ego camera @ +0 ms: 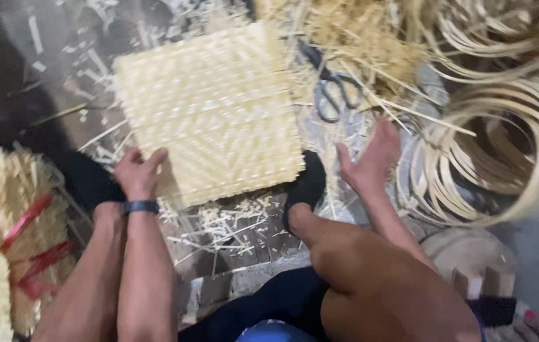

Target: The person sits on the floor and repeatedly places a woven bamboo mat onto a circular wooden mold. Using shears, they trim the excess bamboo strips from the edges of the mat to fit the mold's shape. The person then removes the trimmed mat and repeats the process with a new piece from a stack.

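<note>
A square woven mat (212,111) of pale bamboo strips lies flat on the floor in front of me. My left hand (137,172), with a dark band on the wrist, grips the mat's near left corner. My right hand (370,158) hovers open just right of the mat, fingers spread, holding nothing. A pair of scissors (332,85) with grey handles lies on the floor beyond my right hand. My feet in dark socks rest against the mat's near edge.
Coiled bamboo hoops (497,145) are stacked at the right. Loose strips and shavings (358,38) litter the floor behind and under the mat. Bundles of cut strips tied with red band (22,228) stand at the left. A small wooden block (472,282) sits near my right knee.
</note>
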